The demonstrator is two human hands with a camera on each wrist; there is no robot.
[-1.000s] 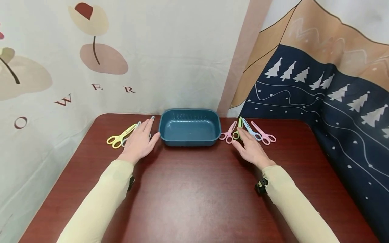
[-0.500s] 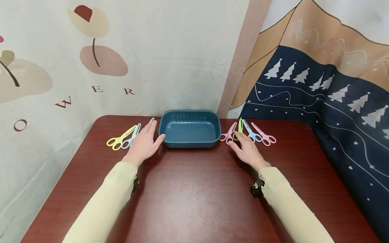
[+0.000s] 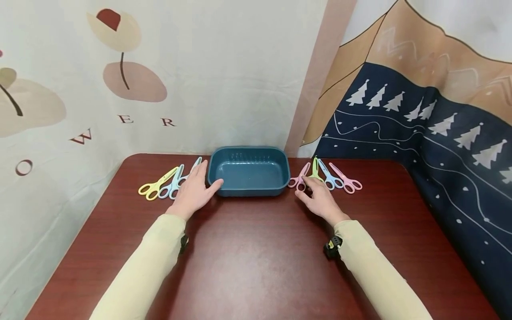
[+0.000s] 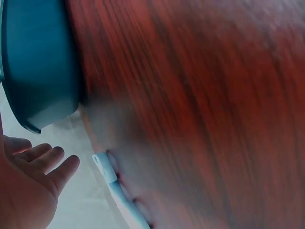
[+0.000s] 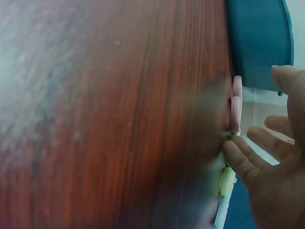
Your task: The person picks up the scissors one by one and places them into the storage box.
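A dark teal plastic bin (image 3: 248,193) stands at the back of the table. My left hand (image 3: 192,192), fingers extended and thumb out, hovers left of it, partly covering light blue scissors (image 3: 198,163). Other blue scissors (image 3: 177,177) and yellow scissors (image 3: 165,178) lie further left. The left wrist view has the fingers apart from a blue handle (image 4: 108,171). Right of the bin, my right hand (image 3: 321,199) is over the handles of pink scissors (image 3: 306,170) and green scissors (image 3: 315,167), fingers slightly bent, holding nothing. The right wrist view shows fingertips near the pink handle (image 5: 236,114); contact is unclear.
Blue scissors (image 3: 326,170) and another pink pair (image 3: 339,173) lie right of the green ones. A glossy reddish-brown table (image 3: 252,249) stretches in front of the bin. Behind stands a pale printed cloth (image 3: 236,80), with a dark blue tree-patterned one (image 3: 372,129) at right.
My left hand has shifted right toward the bin, uncovering more blue scissors. My right hand has moved left and toward me, its fingers bending a little more. The scissors stay in place.
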